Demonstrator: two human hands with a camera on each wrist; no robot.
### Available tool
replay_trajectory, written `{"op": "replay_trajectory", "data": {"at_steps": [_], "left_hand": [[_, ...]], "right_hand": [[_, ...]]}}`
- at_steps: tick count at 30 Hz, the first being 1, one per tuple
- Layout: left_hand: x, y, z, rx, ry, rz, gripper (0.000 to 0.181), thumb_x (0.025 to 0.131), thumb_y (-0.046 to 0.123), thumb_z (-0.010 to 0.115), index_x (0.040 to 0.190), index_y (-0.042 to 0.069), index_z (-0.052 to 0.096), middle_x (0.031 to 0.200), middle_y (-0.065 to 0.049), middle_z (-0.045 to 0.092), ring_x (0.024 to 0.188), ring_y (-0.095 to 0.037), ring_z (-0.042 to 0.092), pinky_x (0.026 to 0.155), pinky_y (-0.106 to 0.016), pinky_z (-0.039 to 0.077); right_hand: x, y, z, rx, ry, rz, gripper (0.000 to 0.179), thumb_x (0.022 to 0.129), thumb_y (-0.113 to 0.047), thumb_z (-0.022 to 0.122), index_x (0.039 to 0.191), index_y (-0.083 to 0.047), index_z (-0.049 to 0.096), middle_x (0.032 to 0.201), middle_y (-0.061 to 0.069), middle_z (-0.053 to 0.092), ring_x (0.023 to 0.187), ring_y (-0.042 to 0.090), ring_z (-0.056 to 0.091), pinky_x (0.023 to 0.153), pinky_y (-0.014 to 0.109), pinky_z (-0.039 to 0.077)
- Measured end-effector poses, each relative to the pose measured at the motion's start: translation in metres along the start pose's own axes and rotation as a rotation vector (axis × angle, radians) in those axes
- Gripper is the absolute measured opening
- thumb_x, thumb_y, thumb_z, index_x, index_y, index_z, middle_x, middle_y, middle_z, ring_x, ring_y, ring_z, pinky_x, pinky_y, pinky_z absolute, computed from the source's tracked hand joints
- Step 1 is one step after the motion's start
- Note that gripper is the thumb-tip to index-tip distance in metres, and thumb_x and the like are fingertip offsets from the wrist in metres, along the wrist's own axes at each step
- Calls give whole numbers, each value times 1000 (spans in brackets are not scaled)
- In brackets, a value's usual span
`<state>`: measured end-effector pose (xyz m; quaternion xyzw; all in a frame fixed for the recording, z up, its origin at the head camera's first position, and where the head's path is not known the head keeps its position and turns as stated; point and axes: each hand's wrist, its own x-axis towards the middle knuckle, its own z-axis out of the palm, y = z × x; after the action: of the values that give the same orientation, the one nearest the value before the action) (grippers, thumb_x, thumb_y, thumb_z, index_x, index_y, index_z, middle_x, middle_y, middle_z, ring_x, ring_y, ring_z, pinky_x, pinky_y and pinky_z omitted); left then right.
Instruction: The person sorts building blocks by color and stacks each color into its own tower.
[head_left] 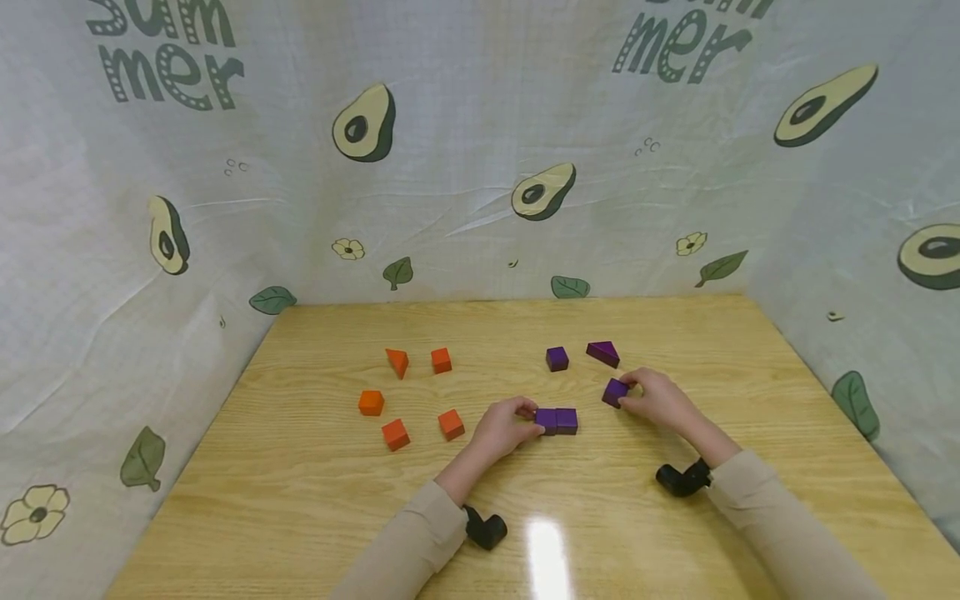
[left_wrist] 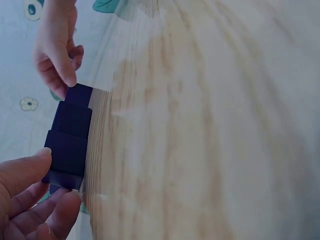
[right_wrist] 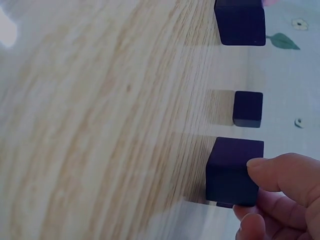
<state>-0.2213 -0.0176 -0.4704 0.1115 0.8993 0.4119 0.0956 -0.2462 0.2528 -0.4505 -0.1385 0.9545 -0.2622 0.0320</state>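
Two purple cubes stand side by side and touch near the middle of the table. My left hand (head_left: pixel 506 428) pinches the left purple cube (left_wrist: pixel 67 151), thumb on the near side. The other purple cube (head_left: pixel 567 422) adjoins it on the right. Farther right, my right hand (head_left: pixel 660 402) holds a third purple cube (right_wrist: pixel 233 170) between thumb and fingers. Whether that cube touches the table is hard to tell. Behind the hands are another purple cube (head_left: pixel 557 359) and a purple triangular block (head_left: pixel 603 353).
Several orange blocks lie on the left of the wooden table (head_left: pixel 300 500): an orange triangular block (head_left: pixel 398 362) and orange cubes, one orange cube (head_left: pixel 452 425) being nearest my left hand. A patterned cloth (head_left: pixel 450 233) hangs behind and at both sides.
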Motion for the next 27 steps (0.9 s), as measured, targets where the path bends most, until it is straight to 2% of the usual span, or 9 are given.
{"op": "replay_trajectory", "data": {"at_steps": [13, 17, 21, 24, 27], "left_hand": [[-1, 2, 2, -2, 11, -10, 30, 80, 24, 71, 106, 11, 64, 94, 1, 67, 80, -9, 56, 64, -22, 44], [-2, 4, 1, 1, 12, -12, 30, 79, 24, 72, 105, 10, 64, 93, 1, 67, 78, -9, 56, 63, -21, 43], [-2, 4, 2, 7, 16, -14, 29, 79, 24, 72, 105, 11, 65, 92, 1, 67, 82, -11, 57, 67, -23, 44], [-2, 4, 2, 2, 15, -14, 30, 79, 24, 72, 105, 11, 64, 92, 2, 67, 85, -12, 58, 71, -25, 45], [-2, 3, 2, -16, 8, -20, 32, 79, 24, 72, 107, 12, 63, 95, 1, 67, 84, -12, 59, 68, -24, 45]], "right_hand": [[1, 1, 0, -15, -10, -34, 33, 82, -11, 65, 106, 11, 59, 99, 22, 60, 92, 36, 57, 77, 46, 47], [1, -1, -1, -11, -18, -44, 33, 81, -10, 65, 106, 11, 59, 100, 23, 60, 90, 33, 58, 72, 41, 47], [2, -4, -2, 8, -34, -44, 34, 82, -9, 64, 108, 12, 58, 102, 24, 60, 77, 23, 55, 62, 31, 43], [1, -7, -3, 28, -35, -60, 34, 82, -9, 63, 109, 11, 58, 103, 22, 60, 65, 14, 48, 55, 26, 39], [0, -11, -5, 52, -23, -93, 33, 83, -9, 63, 110, 10, 58, 102, 21, 61, 58, 10, 44, 51, 24, 38]]}}
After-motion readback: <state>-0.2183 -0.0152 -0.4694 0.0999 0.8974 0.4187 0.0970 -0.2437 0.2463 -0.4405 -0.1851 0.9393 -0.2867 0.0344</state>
